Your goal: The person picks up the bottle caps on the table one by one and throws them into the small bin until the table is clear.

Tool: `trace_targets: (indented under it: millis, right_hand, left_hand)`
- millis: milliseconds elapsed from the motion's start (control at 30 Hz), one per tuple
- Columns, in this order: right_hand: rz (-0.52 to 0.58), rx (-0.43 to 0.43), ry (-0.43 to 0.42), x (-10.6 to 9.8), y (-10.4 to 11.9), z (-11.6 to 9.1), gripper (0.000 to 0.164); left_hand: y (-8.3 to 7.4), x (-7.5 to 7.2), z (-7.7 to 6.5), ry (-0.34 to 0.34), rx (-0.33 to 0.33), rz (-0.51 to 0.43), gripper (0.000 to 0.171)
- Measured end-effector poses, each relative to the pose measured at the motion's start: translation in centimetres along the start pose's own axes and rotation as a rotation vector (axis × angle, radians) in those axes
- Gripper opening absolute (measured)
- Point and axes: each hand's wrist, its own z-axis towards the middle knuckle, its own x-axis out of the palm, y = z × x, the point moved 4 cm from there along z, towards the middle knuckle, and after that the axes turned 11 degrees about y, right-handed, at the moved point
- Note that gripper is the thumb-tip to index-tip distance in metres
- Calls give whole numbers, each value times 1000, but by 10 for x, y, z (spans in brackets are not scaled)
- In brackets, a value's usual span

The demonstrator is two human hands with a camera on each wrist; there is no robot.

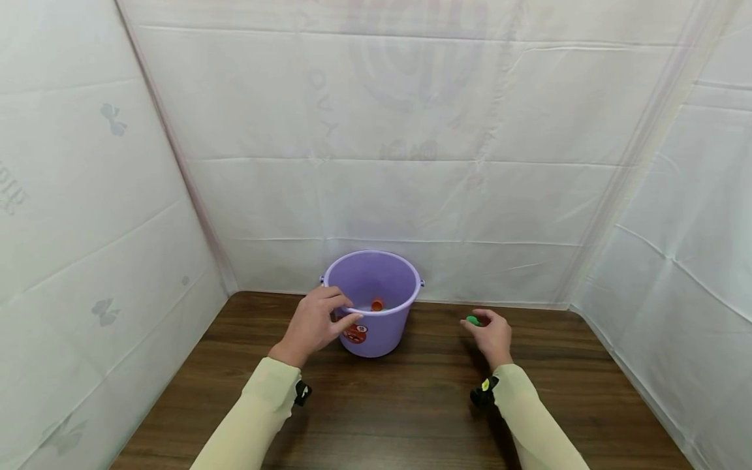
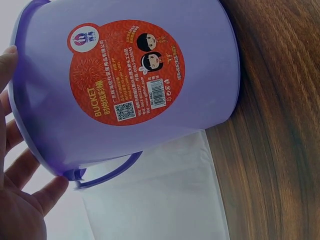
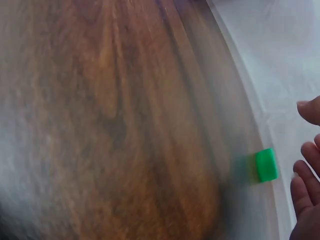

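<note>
A purple bucket point(image 1: 376, 336) with a red label point(image 2: 125, 75) stands upright on the wooden table, near the back wall. My left hand point(image 1: 311, 323) holds its rim at the near left, thumb on the outside and fingers over the edge. In the left wrist view, one fingertip lies right beside the handle's hinge point(image 2: 75, 175). Inside the bucket is a small orange round piece point(image 1: 376, 305). To the bucket's right, a small green cap-like piece point(image 3: 266, 165) rests on the table. Just over it is my right hand point(image 1: 493, 336), thumb and fingers parted around it without gripping.
The dark wooden table point(image 1: 376, 411) ends at a white sheet wall point(image 1: 411, 183) behind the bucket. More white sheeting point(image 1: 88, 261) closes off the left side and the right side. The bucket's purple handle point(image 2: 115, 172) hangs down along its side.
</note>
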Motion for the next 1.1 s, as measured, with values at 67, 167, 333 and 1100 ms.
trace_targets:
  millis: [67,167,333,1100]
  right_hand:
    - [-10,10,-8,0,-3,1,45]
    - [-19,20,-18,-1,-7,3,45]
    - [-20,37,-16,-1,-11,4,46]
    - [12,130,-67,6,-31,6,45]
  left_hand:
    - [0,0,0,-4,2,0,24]
    - [-1,0,0,-11,5,2,23]
    - [-2,1,0,-15,9,-9,22]
    - [-7,3,3,-1,8,-18,23]
